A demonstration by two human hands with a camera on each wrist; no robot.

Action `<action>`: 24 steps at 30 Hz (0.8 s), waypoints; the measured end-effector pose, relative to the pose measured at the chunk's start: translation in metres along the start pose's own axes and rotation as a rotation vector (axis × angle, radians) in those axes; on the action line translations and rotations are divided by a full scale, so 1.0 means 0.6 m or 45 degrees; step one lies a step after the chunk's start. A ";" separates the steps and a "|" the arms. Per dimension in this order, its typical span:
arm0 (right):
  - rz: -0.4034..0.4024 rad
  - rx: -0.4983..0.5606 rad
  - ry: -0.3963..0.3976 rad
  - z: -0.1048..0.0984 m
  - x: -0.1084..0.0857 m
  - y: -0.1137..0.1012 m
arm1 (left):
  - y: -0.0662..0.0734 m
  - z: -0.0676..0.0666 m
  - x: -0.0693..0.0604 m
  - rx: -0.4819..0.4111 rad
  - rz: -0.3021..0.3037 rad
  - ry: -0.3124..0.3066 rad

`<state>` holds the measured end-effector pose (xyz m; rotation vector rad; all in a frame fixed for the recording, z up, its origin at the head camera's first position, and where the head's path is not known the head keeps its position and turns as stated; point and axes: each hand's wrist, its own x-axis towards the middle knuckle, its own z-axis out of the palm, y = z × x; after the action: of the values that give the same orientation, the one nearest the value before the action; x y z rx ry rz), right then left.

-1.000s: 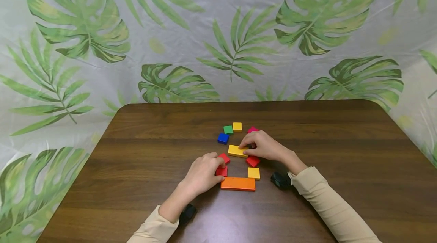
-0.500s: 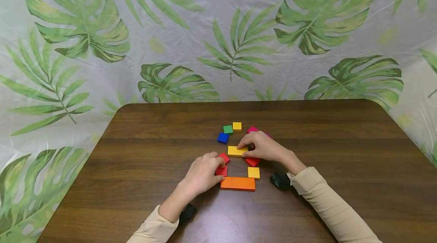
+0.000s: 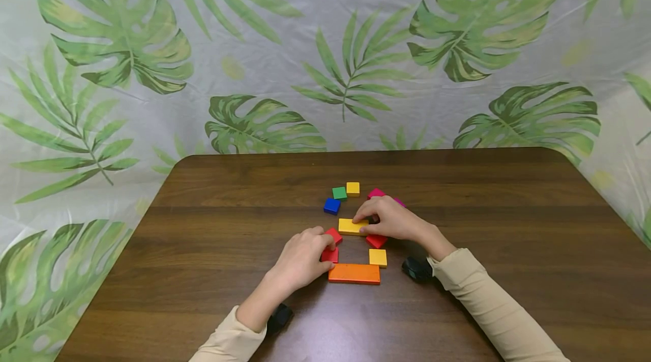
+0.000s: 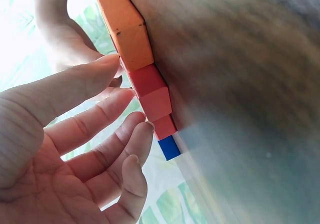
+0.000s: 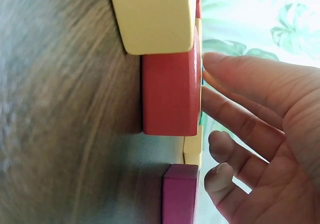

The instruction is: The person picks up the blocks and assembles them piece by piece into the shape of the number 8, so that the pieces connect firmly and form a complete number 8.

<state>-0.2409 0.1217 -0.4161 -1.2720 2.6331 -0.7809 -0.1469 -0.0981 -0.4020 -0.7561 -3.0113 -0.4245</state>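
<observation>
In the head view, my right hand (image 3: 394, 218) pinches a long yellow block (image 3: 347, 226) between thumb and index finger. A tilted red block (image 3: 377, 241) lies just below that hand, with a square yellow block (image 3: 378, 258) nearer me. My left hand (image 3: 300, 258) rests against two red blocks (image 3: 330, 255) at the left, its fingers loosely bent. Its thumb touches the left end of a long orange block (image 3: 354, 274). The left wrist view shows the orange block (image 4: 134, 47), red blocks (image 4: 154, 94) and blue block (image 4: 169, 149) in a line beside the fingertips.
Farther back on the brown table (image 3: 229, 226) lie a blue block (image 3: 332, 206), a green block (image 3: 339, 193) and a small yellow block (image 3: 353, 188). Pink (image 3: 376, 192) and magenta (image 3: 400, 203) blocks sit behind my right hand, partly hidden. A leaf-patterned cloth (image 3: 264, 68) hangs behind.
The long yellow block has slid slightly toward me and a little left, with my right hand on it. My left hand has stayed in place.
</observation>
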 end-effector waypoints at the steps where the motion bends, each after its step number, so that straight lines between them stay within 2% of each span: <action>1: -0.001 -0.003 -0.001 0.000 0.000 0.001 | 0.000 0.000 0.000 0.000 0.000 0.000; 12: 0.031 -0.003 -0.016 0.003 -0.002 -0.002 | 0.000 0.000 0.000 0.003 -0.011 -0.013; 24: 0.017 -0.026 -0.025 0.006 0.000 0.000 | 0.000 -0.001 0.000 -0.003 -0.004 -0.002</action>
<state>-0.2399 0.1201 -0.4189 -1.2588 2.6379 -0.7381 -0.1468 -0.0983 -0.4016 -0.7526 -3.0146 -0.4275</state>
